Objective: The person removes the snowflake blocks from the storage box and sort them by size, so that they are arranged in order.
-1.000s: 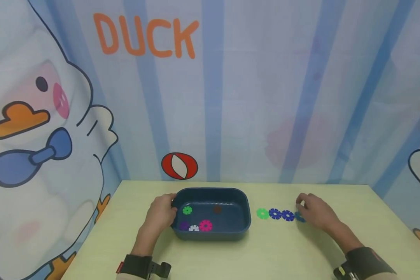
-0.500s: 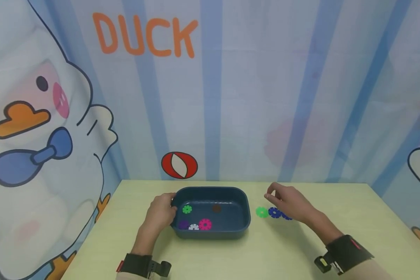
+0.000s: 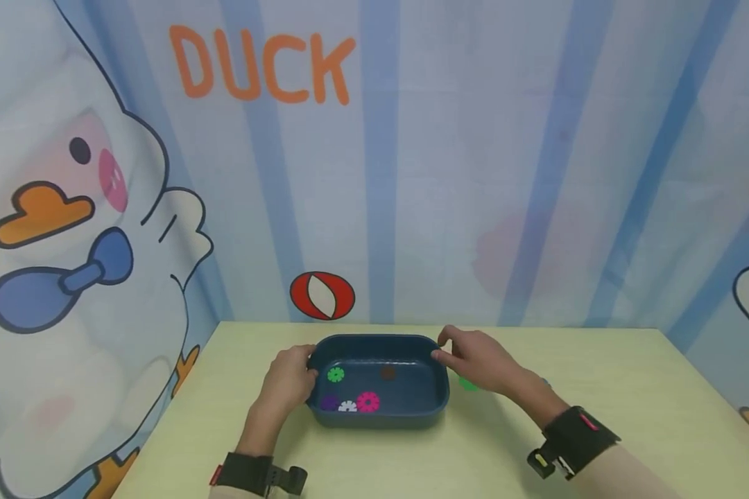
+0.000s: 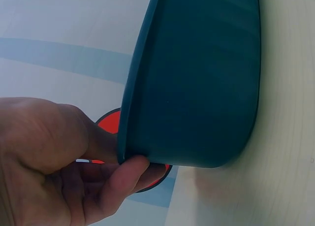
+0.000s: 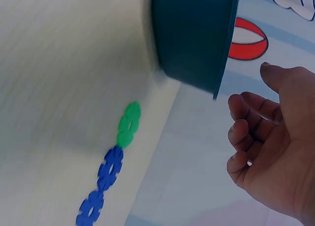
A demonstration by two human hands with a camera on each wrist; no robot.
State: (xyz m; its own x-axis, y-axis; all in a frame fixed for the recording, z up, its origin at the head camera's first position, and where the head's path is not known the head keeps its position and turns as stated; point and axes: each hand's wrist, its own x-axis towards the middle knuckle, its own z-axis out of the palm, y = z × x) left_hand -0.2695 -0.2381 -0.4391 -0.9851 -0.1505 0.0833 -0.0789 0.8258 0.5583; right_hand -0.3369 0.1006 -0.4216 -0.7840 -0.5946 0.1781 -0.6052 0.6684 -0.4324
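My left hand (image 3: 289,379) grips the left end of a dark blue rectangular basin (image 3: 381,419), thumb and fingers pinching its rim (image 4: 129,113) in the left wrist view. At the basin's opposite end is my right hand (image 3: 480,359). Its fingers are loosely bent and the thumb stands apart, holding nothing; in the right wrist view a gap shows between the fingertips (image 5: 236,105) and the rim. Inside the basin lie notched plastic discs: green (image 3: 336,375), brown (image 3: 388,373), purple (image 3: 330,403), white (image 3: 347,407) and pink (image 3: 368,402).
Right of the basin, a green notched disc (image 5: 129,124) and blue ones (image 5: 110,168) lie in a row on the pale table (image 3: 381,464). My right hand and forearm hide most of that row from the head view. A cartoon duck curtain (image 3: 437,173) hangs behind.
My right hand has moved left from the far end of the disc row, over the discs, to the basin's right rim. My left hand and the basin have stayed put.
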